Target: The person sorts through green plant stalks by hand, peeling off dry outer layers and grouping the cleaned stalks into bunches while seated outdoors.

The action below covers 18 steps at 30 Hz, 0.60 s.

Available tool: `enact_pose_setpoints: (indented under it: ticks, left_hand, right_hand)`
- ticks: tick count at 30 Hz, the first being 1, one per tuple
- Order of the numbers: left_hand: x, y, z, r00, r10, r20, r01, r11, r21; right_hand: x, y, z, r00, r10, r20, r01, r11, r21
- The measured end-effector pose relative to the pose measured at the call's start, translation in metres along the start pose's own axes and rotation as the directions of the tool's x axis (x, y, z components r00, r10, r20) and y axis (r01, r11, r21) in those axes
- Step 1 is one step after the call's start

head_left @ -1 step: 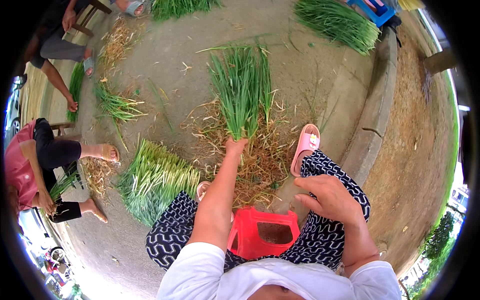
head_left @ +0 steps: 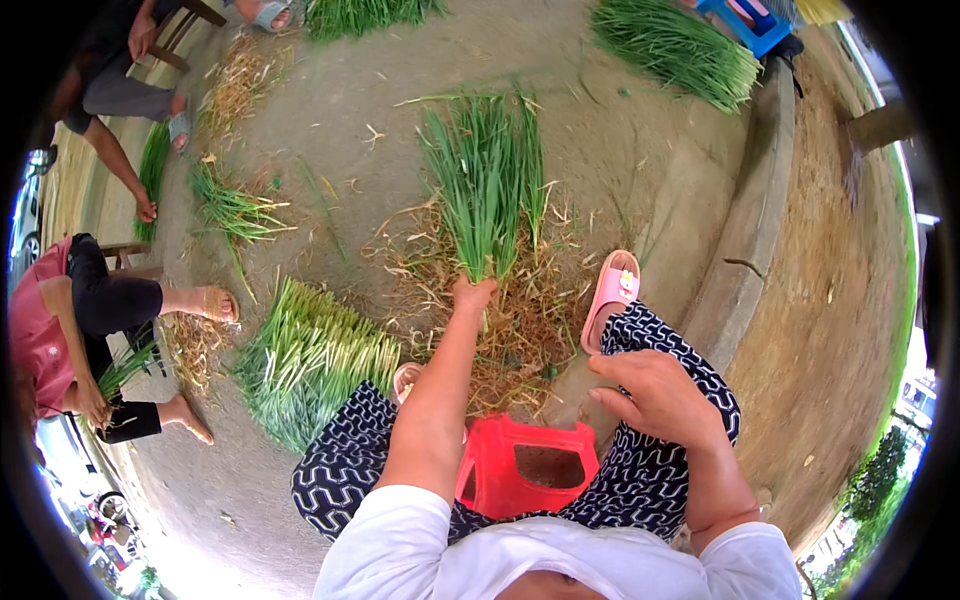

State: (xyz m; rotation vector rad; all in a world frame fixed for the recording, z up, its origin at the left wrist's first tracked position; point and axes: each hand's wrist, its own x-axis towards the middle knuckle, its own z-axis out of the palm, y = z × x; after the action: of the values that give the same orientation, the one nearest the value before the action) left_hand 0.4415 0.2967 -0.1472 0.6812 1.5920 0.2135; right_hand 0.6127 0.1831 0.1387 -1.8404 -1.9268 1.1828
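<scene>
My left hand point(head_left: 474, 291) is closed round the pale lower ends of a bunch of green chives point(head_left: 475, 190). The leaves lie spread away from me over the ground and over dry, yellow-brown trimmings point(head_left: 530, 325). My right hand point(head_left: 655, 397) is held above my right knee, thumb and fingers apart, with nothing visible in it. To the left of my left forearm lies a big pile of chives point(head_left: 315, 360), pale stem ends toward the upper right.
A red plastic stool point(head_left: 490, 465) stands between my legs. Two people sit at the left; one hand point(head_left: 95, 408) there holds chives. More chives point(head_left: 675, 50) lie at the far right near a blue stool point(head_left: 760, 32). A concrete kerb point(head_left: 750, 230) runs along the right.
</scene>
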Motion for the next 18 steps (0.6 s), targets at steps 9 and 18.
enact_pose_setpoints:
  ticks: [9, 18]
  left_hand:
    - [0.006, -0.022, 0.020, 0.944, 0.311, -0.107, -0.274, 0.925, 0.263]
    - [0.028, -0.053, 0.047, 0.942, 0.314, -0.121, -0.316, 0.949, 0.005]
  right_hand:
    - [0.063, -0.028, -0.010, 0.904, -0.303, 0.303, 0.260, 0.950, 0.173]
    - [0.195, 0.118, 0.149, 0.723, 0.652, 0.226, -0.580, 0.396, 0.711]
